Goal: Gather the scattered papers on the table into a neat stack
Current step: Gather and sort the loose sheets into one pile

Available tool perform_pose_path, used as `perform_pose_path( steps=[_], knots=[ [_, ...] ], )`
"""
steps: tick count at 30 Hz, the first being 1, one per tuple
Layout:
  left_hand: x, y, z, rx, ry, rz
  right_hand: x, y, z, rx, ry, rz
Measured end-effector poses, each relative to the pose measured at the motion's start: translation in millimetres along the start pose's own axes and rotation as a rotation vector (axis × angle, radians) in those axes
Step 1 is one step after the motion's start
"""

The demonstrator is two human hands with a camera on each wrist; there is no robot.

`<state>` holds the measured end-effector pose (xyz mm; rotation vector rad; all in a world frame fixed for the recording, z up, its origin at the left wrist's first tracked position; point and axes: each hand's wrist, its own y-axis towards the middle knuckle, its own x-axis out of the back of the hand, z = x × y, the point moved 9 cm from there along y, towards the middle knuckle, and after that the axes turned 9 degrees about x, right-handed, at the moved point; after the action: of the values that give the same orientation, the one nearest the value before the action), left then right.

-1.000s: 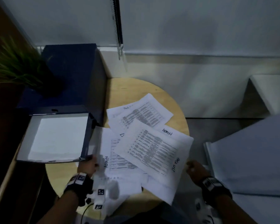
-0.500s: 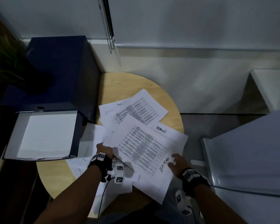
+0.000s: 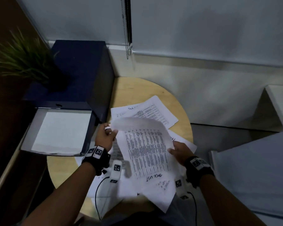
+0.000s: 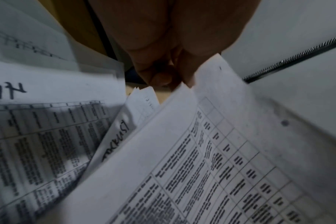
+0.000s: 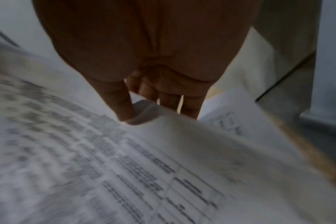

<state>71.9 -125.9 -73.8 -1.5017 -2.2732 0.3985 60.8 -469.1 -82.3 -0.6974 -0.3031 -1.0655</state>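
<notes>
A printed sheet marked "TASK LIST" is lifted and bowed above the round wooden table. My left hand pinches its far left corner, and in the left wrist view the left hand shows that corner nipped between thumb and finger. My right hand pinches the sheet's right edge; the right hand has its thumb on top and fingers underneath. Two overlapping sheets lie flat farther back. More loose sheets lie beneath, near the front edge.
An open dark blue box with white paper inside stands left of the table. Behind it is a dark blue cabinet with a plant. A blind cord hangs at the back wall. White furniture stands right.
Both hands moved in from the table's near edge, took hold of the top printed sheet and raised it off the pile; it now curves between them.
</notes>
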Motion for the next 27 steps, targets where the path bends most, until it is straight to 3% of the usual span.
perform_pose_path(
  steps=[2, 5, 9, 15, 19, 24, 27],
  knots=[
    [1.9, -1.6, 0.0, 0.050, -0.079, 0.008, 3.5, 0.9, 12.2, 0.050, 0.075, -0.068],
    [-13.1, -14.9, 26.8, 0.236, -0.066, 0.217, 1.1, -3.0, 10.4, 0.001, 0.253, -0.172],
    [-19.1, -44.2, 39.9, 0.178, 0.044, 0.345, -14.9, -12.4, 13.0, -0.063, 0.468, -0.196],
    [-2.7, -53.5, 50.5, 0.150, -0.002, 0.193, -45.1, -26.4, 0.2, -0.157, 0.488, -0.209],
    [8.7, -51.4, 64.2, 0.117, 0.170, 0.179, -58.5, -35.4, -10.6, -0.254, 0.474, -0.263],
    [41.5, -47.5, 103.4, 0.227, 0.398, 0.130, -70.1, -45.2, -36.9, -0.375, 0.318, -0.262],
    [76.6, -45.9, 128.5, 0.392, 0.501, 0.051, -74.5, -53.2, -50.6, -0.430, 0.259, -0.246]
  ],
)
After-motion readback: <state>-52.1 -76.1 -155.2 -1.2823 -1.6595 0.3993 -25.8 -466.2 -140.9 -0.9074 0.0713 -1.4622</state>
